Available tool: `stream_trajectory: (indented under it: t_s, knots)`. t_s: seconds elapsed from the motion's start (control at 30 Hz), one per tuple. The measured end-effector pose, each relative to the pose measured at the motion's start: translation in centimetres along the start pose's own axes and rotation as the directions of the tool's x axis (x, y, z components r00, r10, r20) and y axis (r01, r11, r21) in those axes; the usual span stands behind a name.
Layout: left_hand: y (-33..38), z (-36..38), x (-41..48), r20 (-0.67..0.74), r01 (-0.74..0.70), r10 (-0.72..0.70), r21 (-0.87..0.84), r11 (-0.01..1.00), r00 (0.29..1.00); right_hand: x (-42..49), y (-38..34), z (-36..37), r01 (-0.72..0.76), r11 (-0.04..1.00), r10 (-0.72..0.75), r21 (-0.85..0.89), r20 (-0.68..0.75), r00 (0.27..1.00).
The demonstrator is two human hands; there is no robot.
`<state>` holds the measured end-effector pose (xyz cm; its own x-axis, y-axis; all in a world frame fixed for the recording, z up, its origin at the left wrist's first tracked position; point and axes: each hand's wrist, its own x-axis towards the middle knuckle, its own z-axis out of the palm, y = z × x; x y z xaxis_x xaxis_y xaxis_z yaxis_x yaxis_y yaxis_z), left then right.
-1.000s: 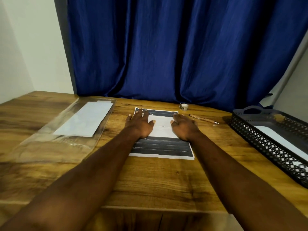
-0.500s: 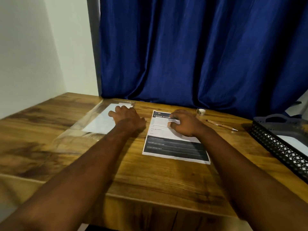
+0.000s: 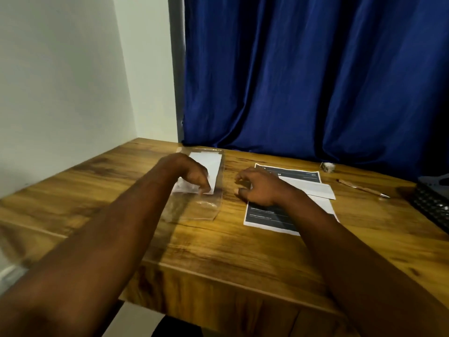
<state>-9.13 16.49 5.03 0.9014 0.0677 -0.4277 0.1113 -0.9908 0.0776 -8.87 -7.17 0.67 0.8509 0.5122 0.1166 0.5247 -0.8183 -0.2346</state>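
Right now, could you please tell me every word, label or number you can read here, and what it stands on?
Dark header of the printed sheet: white lettering, too blurred to read.
Lower dark band of the printed sheet: two white lines, too small to read.
The clear sleeve, its white paper and the pen: no text visible.

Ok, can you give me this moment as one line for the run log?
left grip: fingertips on plastic sleeve, hold unclear | right grip: loosely curled, empty, over printed sheet left edge | pen: untouched

Pen [image 3: 363, 189] & small white object [image 3: 328, 167] lie on wood table [image 3: 218, 251] nr black mesh tray [image 3: 431, 207], blue curtain [image 3: 303, 81] behind.
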Motion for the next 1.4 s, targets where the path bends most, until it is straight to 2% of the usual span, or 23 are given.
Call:
stream_trajectory:
  t_s: [0.13, 0.27, 0.37, 0.47, 0.53, 0.63, 0.7, 0.8, 0.9, 0.97, 1.13, 1.3, 1.4]
  knots:
    - [-1.7, -0.1, -0.3, 0.172, -0.050, 0.065, -0.087, 0.995, 0.983, 0.0, -0.9, 1.0, 0.018, 1.000, -0.018, 0.000, 0.026, 1.000]
    - [-2.6, 0.2, -0.2, 0.207, -0.112, 0.122, -0.059, 0.992, 0.971, -0.4, -1.3, 0.4, 0.019, 1.000, -0.019, 0.004, 0.025, 1.000]
    - [-2.9, 0.1, 0.2, 0.067, -0.134, 0.138, -0.064, 0.989, 0.988, -0.9, -1.8, 0.1, 0.053, 0.997, -0.051, 0.051, -0.039, 0.998]
    - [-3.2, 0.1, 0.4, -0.164, -0.214, 0.197, -0.096, 0.972, 0.967, -1.3, -2.4, 0.2, 0.158, 0.980, -0.132, 0.120, -0.199, 0.971]
    - [-3.1, 0.1, 0.3, -0.273, -0.257, 0.226, -0.086, 0.963, 0.935, -1.3, -3.0, 0.2, 0.243, 0.957, -0.182, 0.156, -0.328, 0.927]
    - [-2.8, 0.3, 0.1, -0.350, -0.319, 0.268, -0.098, 0.943, 0.898, -1.1, -4.6, 0.2, 0.362, 0.914, -0.226, 0.181, -0.512, 0.828]
    - [-2.7, 0.4, 0.0, -0.407, -0.364, 0.292, -0.110, 0.925, 0.866, -1.1, -6.0, 0.1, 0.411, 0.895, -0.251, 0.173, -0.567, 0.784]
    - [-3.0, 0.4, 0.3, -0.506, -0.408, 0.301, -0.112, 0.906, 0.808, -0.9, -7.7, 0.0, 0.381, 0.921, -0.306, 0.076, -0.461, 0.833]
    - [-3.3, 0.2, 0.3, -0.571, -0.460, 0.320, -0.114, 0.881, 0.756, -0.8, -8.6, 0.7, 0.221, 0.969, -0.245, -0.114, -0.275, 0.930]
    - [-3.3, 0.0, 0.0, -0.607, -0.491, 0.336, -0.103, 0.865, 0.720, -0.8, -8.9, 1.4, 0.159, 0.959, -0.205, -0.236, -0.185, 0.961]
    - [-2.9, 0.0, -0.4, -0.660, -0.532, 0.360, -0.071, 0.844, 0.659, -0.7, -9.8, 3.0, 0.115, 0.902, -0.180, -0.417, -0.120, 0.976]
    - [-2.6, 0.3, -0.6, -0.672, -0.535, 0.347, -0.087, 0.840, 0.654, -0.3, -10.9, 2.9, 0.091, 0.880, -0.123, -0.466, -0.038, 0.992]
    - [-2.6, 0.5, -0.6, -0.676, -0.537, 0.347, -0.085, 0.839, 0.650, -0.4, -11.0, 2.5, 0.088, 0.890, -0.117, -0.447, -0.038, 0.992]
